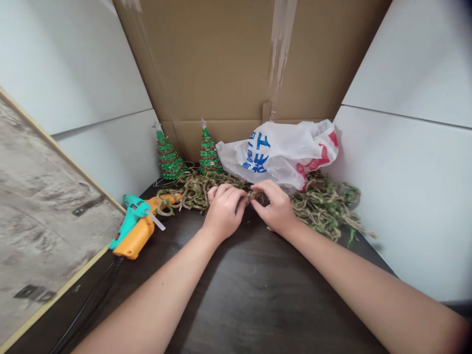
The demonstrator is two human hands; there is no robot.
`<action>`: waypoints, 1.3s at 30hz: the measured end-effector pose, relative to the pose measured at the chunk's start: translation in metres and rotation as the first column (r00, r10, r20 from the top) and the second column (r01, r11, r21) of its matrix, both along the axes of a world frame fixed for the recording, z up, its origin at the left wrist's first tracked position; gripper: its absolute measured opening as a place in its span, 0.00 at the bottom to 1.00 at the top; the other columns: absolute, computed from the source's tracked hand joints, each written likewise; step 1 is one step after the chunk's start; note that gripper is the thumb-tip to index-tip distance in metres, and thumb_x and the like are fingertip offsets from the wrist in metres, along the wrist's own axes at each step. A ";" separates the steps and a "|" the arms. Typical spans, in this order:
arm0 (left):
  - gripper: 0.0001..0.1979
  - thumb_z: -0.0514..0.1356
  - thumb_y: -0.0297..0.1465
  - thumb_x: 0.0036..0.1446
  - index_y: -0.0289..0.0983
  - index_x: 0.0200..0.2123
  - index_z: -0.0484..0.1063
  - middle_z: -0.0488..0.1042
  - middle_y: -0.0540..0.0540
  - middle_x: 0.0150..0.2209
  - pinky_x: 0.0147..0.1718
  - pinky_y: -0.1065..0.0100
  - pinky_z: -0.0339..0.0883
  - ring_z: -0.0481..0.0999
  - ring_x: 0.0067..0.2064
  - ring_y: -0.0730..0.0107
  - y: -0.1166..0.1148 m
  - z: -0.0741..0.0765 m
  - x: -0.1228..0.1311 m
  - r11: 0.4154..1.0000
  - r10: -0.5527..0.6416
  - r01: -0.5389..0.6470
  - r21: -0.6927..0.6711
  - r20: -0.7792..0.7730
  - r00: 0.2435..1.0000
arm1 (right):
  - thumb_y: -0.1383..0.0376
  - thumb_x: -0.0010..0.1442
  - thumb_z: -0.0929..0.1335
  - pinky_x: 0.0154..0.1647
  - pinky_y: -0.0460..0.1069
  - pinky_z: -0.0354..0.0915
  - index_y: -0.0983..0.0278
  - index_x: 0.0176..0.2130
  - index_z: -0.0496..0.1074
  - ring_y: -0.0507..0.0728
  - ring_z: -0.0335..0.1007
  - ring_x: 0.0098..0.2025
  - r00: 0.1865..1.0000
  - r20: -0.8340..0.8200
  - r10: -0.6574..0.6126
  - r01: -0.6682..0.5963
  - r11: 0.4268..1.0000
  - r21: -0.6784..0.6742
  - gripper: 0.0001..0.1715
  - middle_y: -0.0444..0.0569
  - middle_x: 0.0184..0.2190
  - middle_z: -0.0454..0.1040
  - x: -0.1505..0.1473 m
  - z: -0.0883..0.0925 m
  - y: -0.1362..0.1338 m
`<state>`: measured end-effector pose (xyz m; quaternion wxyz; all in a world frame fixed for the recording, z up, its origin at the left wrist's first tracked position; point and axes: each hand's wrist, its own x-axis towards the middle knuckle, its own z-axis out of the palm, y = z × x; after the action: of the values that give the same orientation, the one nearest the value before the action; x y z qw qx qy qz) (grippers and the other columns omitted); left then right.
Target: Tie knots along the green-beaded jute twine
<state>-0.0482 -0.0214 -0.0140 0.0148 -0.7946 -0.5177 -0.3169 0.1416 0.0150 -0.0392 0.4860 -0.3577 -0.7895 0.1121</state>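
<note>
A long heap of brown twine with green leafy bits (320,206) stretches across the back of the dark table, behind and to both sides of my hands. My left hand (224,209) is closed, its thumb and fingers pinching a piece of the twine. Facing it, my right hand (275,206) pinches the same twine from the other side, fingertips almost meeting the left ones. The short bit between them is small and partly covered by my fingers.
Two small green Christmas trees (209,150) stand at the back left. A white plastic bag (280,150) lies on the twine. Teal and orange glue guns (136,236) rest at left, beside a framed board (47,211). Cardboard (221,59) and white panels (405,162) enclose the table (236,290).
</note>
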 end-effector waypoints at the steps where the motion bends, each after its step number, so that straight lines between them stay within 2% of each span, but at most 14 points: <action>1: 0.06 0.60 0.29 0.73 0.40 0.43 0.77 0.85 0.44 0.43 0.56 0.50 0.60 0.78 0.54 0.52 0.000 0.000 0.000 1.000 0.005 -0.005 0.002 0.002 1.000 | 0.66 0.70 0.68 0.52 0.58 0.76 0.60 0.46 0.79 0.62 0.80 0.46 1.000 0.015 -0.015 0.015 1.000 0.009 0.09 0.53 0.42 0.82 0.000 0.001 0.000; 4: 0.04 0.61 0.30 0.72 0.40 0.41 0.75 0.84 0.44 0.44 0.54 0.50 0.61 0.77 0.54 0.51 0.000 0.001 0.001 0.999 0.031 -0.030 -0.023 0.007 1.000 | 0.64 0.70 0.69 0.53 0.58 0.73 0.59 0.40 0.81 0.62 0.78 0.47 0.992 0.096 -0.083 0.083 0.997 0.001 0.09 0.53 0.41 0.81 0.000 0.005 -0.002; 8: 0.03 0.61 0.30 0.71 0.40 0.40 0.73 0.83 0.44 0.43 0.50 0.51 0.60 0.76 0.52 0.52 0.000 0.001 0.002 0.997 0.058 -0.058 -0.041 0.007 0.998 | 0.62 0.72 0.68 0.54 0.59 0.70 0.60 0.42 0.83 0.63 0.79 0.48 0.978 0.178 -0.108 0.116 0.993 -0.036 0.11 0.52 0.42 0.83 -0.001 0.006 -0.005; 11: 0.04 0.60 0.28 0.70 0.40 0.40 0.73 0.83 0.44 0.43 0.49 0.52 0.60 0.76 0.51 0.53 0.000 0.000 0.001 0.998 0.057 -0.057 -0.023 0.011 0.998 | 0.62 0.71 0.68 0.57 0.60 0.69 0.61 0.48 0.83 0.63 0.80 0.50 0.982 0.176 -0.074 0.087 0.994 -0.068 0.13 0.53 0.44 0.84 -0.001 0.007 -0.006; 14: 0.05 0.60 0.25 0.70 0.41 0.41 0.74 0.83 0.45 0.44 0.50 0.52 0.62 0.76 0.51 0.54 0.001 0.000 0.000 0.998 0.056 -0.056 -0.021 0.018 0.998 | 0.65 0.71 0.66 0.60 0.60 0.70 0.63 0.58 0.80 0.64 0.79 0.54 0.986 0.163 -0.019 0.039 0.992 -0.117 0.20 0.55 0.49 0.82 -0.002 0.006 -0.005; 18: 0.09 0.58 0.25 0.71 0.41 0.43 0.77 0.83 0.43 0.46 0.55 0.51 0.66 0.76 0.54 0.53 0.003 -0.001 -0.002 1.000 0.016 -0.016 -0.026 0.025 1.000 | 0.64 0.74 0.65 0.57 0.58 0.73 0.62 0.53 0.81 0.62 0.78 0.51 0.987 0.152 0.060 -0.031 0.982 -0.185 0.17 0.56 0.48 0.80 -0.002 0.003 -0.001; 21: 0.10 0.57 0.25 0.72 0.41 0.42 0.77 0.81 0.41 0.47 0.56 0.51 0.69 0.75 0.54 0.52 0.004 -0.003 -0.004 1.000 0.009 -0.009 0.008 0.033 0.999 | 0.63 0.73 0.66 0.53 0.57 0.75 0.63 0.49 0.82 0.62 0.78 0.47 0.988 0.137 0.072 -0.049 0.985 -0.162 0.14 0.56 0.45 0.79 -0.002 0.001 0.001; 24: 0.07 0.57 0.26 0.72 0.40 0.45 0.75 0.80 0.41 0.46 0.53 0.52 0.72 0.76 0.50 0.54 0.005 -0.004 -0.004 1.000 0.002 -0.004 0.025 0.073 0.997 | 0.64 0.73 0.67 0.51 0.57 0.75 0.63 0.46 0.82 0.62 0.78 0.46 0.989 0.145 0.023 -0.004 0.991 -0.131 0.13 0.55 0.43 0.79 -0.001 0.001 0.001; 28: 0.06 0.58 0.30 0.73 0.38 0.51 0.71 0.79 0.42 0.42 0.51 0.54 0.75 0.79 0.46 0.56 0.005 -0.007 -0.004 0.998 -0.057 0.058 0.005 0.180 0.982 | 0.64 0.72 0.67 0.49 0.56 0.75 0.64 0.46 0.82 0.62 0.80 0.45 0.985 0.170 -0.031 0.047 0.995 -0.092 0.13 0.55 0.42 0.80 0.000 0.003 -0.001; 31: 0.07 0.58 0.30 0.74 0.39 0.52 0.70 0.80 0.41 0.44 0.50 0.56 0.77 0.81 0.48 0.57 0.006 -0.010 -0.004 0.998 -0.056 0.059 -0.010 0.207 0.977 | 0.65 0.72 0.67 0.51 0.56 0.75 0.62 0.47 0.82 0.62 0.81 0.46 0.978 0.208 -0.032 0.048 0.996 -0.074 0.13 0.55 0.44 0.83 -0.001 0.004 -0.002; 35: 0.08 0.56 0.24 0.71 0.39 0.50 0.71 0.82 0.40 0.46 0.51 0.55 0.78 0.82 0.50 0.56 0.008 -0.011 -0.004 0.997 -0.077 0.073 0.029 0.181 0.980 | 0.65 0.72 0.67 0.55 0.58 0.73 0.63 0.47 0.82 0.63 0.83 0.48 0.969 0.248 -0.018 0.040 0.996 -0.083 0.13 0.54 0.43 0.86 -0.003 0.003 -0.002; 39: 0.07 0.58 0.22 0.70 0.38 0.45 0.74 0.82 0.42 0.42 0.48 0.56 0.79 0.81 0.46 0.57 0.008 -0.009 -0.004 0.986 -0.134 0.118 0.120 0.142 0.981 | 0.65 0.73 0.66 0.58 0.59 0.72 0.64 0.50 0.82 0.63 0.84 0.50 0.970 0.241 -0.025 0.048 0.995 -0.091 0.15 0.56 0.46 0.87 -0.004 0.002 -0.002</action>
<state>-0.0527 -0.0132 -0.0226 -0.0001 -0.7977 -0.4475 -0.4043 0.1377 0.0127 -0.0372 0.3713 -0.4062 -0.8293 0.0969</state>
